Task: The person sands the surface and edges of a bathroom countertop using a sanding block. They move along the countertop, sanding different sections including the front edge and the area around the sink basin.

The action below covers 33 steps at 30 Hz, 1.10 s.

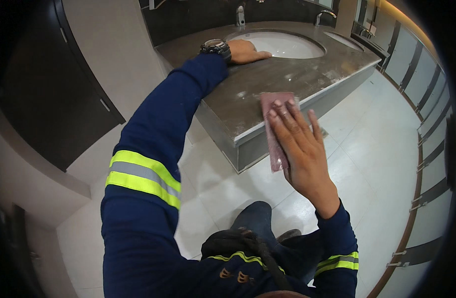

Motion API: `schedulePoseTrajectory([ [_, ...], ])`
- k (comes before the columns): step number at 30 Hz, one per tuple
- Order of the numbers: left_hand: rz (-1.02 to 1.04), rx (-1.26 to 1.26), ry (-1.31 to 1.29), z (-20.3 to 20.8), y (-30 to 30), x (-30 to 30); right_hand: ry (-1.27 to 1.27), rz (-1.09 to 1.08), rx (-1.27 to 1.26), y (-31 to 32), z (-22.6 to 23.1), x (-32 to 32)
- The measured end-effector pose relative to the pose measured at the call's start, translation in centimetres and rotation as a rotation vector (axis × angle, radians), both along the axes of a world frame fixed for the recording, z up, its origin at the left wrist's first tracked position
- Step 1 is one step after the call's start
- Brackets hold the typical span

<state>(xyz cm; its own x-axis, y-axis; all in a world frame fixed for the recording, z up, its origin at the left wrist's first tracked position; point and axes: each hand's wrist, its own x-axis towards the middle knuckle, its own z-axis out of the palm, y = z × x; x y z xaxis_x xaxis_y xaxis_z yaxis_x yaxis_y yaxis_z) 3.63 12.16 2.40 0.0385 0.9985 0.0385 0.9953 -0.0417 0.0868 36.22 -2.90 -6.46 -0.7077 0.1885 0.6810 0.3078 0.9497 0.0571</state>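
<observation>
Against the front edge of the dark grey stone countertop (pixel 215 94), my right hand (pixel 305 161) presses a reddish-brown sheet of sandpaper (pixel 277 102). Its fingers lie along the sheet, which hangs down past the edge. My left hand (pixel 245 52) rests at the near left rim of the white oval basin (pixel 287 44). The thumb stretches out along the rim; the other fingers are mostly hidden. A black watch (pixel 215 48) is on that wrist. Pale dust and smudges mark the countertop and its light front edge.
A metal faucet (pixel 240 16) stands behind the basin, and a second faucet (pixel 325 18) is by another basin (pixel 344 41) at right. A dark door (pixel 49 84) is at left. Frosted panels (pixel 431 129) line the right side above light floor tiles (pixel 357 164).
</observation>
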Motion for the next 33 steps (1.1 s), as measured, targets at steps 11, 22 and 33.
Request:
schedulePoseTrajectory([
  [11, -0.088, 0.024, -0.061, -0.3, 0.3, 0.3, -0.040, -0.146, -0.006, -0.8, 1.1, -1.7],
  [22, -0.104, -0.032, -0.099, 0.2, 0.2, 0.1, -0.087, -0.127, -0.051, -6.1, 1.4, -4.2],
  [33, -0.063, -0.031, -0.091, -0.2, 0.7, 0.3, -0.029, -0.211, 0.041, -1.7, 1.6, -3.2],
])
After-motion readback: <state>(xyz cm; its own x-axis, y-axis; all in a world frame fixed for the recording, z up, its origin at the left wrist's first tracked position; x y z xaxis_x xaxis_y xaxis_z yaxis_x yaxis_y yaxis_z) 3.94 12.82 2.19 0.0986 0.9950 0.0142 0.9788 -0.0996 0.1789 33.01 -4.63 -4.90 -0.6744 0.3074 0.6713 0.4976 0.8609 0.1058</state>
